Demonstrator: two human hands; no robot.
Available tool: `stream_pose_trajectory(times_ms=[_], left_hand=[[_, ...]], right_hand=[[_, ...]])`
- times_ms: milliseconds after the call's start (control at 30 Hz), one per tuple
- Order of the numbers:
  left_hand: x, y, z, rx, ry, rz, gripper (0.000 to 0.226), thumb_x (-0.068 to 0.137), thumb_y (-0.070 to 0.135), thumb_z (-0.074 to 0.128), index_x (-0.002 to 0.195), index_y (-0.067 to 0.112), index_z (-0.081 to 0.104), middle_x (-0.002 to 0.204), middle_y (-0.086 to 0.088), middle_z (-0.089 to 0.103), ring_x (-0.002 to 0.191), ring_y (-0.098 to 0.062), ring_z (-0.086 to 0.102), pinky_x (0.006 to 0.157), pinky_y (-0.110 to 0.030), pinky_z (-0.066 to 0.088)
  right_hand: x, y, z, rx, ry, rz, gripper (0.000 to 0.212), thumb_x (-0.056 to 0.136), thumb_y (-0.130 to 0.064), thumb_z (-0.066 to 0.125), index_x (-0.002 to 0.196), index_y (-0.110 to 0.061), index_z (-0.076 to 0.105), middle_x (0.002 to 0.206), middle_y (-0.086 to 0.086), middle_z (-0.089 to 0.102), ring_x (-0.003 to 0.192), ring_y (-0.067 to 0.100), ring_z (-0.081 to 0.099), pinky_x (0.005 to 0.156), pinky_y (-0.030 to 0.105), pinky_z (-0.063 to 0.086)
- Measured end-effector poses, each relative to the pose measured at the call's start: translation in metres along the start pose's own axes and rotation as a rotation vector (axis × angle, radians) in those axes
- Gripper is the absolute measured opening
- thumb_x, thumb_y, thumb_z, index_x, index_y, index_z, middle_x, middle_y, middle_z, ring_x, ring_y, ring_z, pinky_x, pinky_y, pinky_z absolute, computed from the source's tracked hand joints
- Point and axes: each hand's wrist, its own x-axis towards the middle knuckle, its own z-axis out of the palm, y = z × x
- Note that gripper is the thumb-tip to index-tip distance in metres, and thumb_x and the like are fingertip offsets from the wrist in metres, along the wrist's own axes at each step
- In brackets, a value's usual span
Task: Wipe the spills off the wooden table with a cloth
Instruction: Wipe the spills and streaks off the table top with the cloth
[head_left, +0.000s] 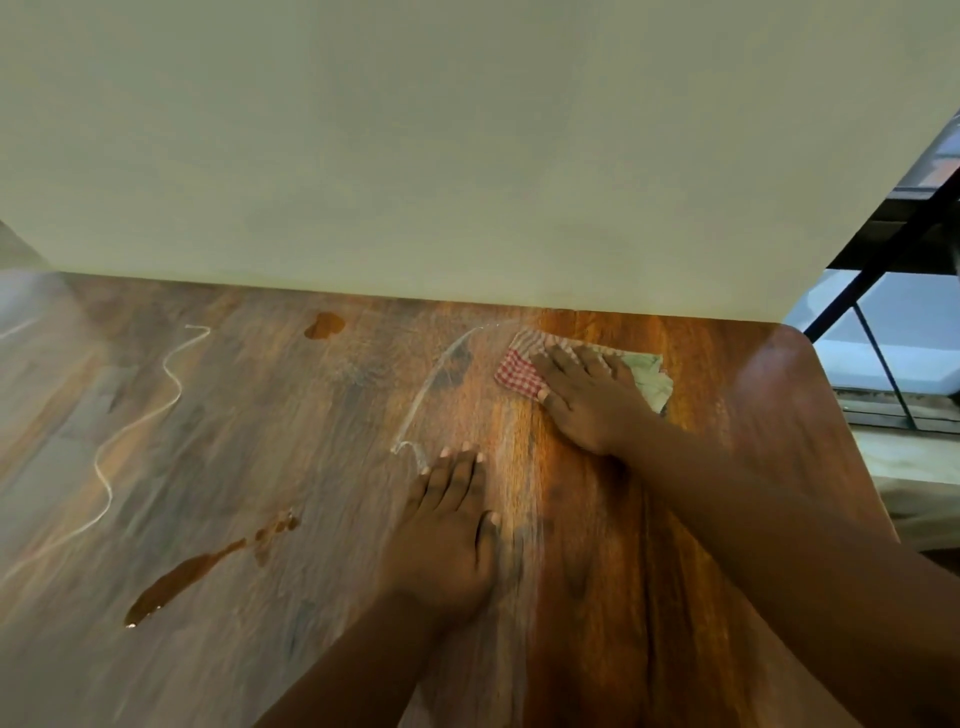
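Two hands flat on a spill-marked counter (675, 545) that runs back to a wall (415, 156).

The right hand (587, 400) lies on a cloth (522, 371) at the far right, close before the wall. The left hand (447, 540) rests palm-down on the bare surface nearer the viewer and to the left, its fingertips touching a thin streak (436, 379) that arcs back toward the cloth. A small puddle (324, 325) sits far left of the cloth; a long puddle (182, 577) lies left of the left hand; a wavy line (140, 426) runs along the far-left side.
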Motion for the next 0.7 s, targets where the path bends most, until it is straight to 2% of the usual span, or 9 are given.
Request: stream_pose_trajectory(times_ms=[167,367,500,700], left_hand=[[0.000,-0.002,0.003,-0.009,-0.007,-0.008,0.064,0.087,0.052,-0.002,0.145,0.027,-0.013,0.154,0.010,-0.016,0.142,-0.007,-0.024,0.113,-0.026,-0.018],[0.002,-0.004,0.008,-0.023,-0.002,-0.001,0.060,0.091,0.053,0.000,0.144,0.031,-0.017,0.154,0.012,-0.019,0.138,-0.003,-0.030,0.112,-0.026,-0.021],[0.001,-0.004,0.008,-0.022,0.007,-0.011,0.061,0.093,0.052,0.002,0.148,0.028,-0.012,0.157,0.010,-0.014,0.141,-0.005,-0.027,0.116,-0.031,-0.013],[0.001,-0.005,0.006,-0.003,-0.003,-0.001,0.067,0.091,0.055,-0.004,0.152,0.027,-0.006,0.157,0.011,-0.016,0.140,-0.006,-0.030,0.115,-0.030,-0.015]], right_hand=[[-0.011,-0.001,0.004,0.005,-0.017,-0.075,0.056,0.100,-0.053,0.009,0.152,-0.038,-0.005,0.162,-0.006,-0.003,0.148,0.018,-0.004,0.114,0.043,-0.007],[0.046,0.011,-0.010,0.010,0.005,0.069,0.057,0.100,-0.052,0.010,0.153,-0.037,0.001,0.163,-0.005,0.000,0.148,0.020,0.000,0.115,0.045,-0.001],[0.069,-0.010,-0.012,0.052,-0.010,0.134,0.057,0.100,-0.048,0.014,0.154,-0.035,-0.001,0.162,-0.004,-0.003,0.148,0.022,-0.003,0.115,0.049,-0.004],[0.087,-0.046,-0.016,0.079,-0.013,0.060,0.058,0.100,-0.045,0.017,0.154,-0.032,0.001,0.163,-0.003,-0.003,0.148,0.024,-0.004,0.115,0.049,-0.005]])
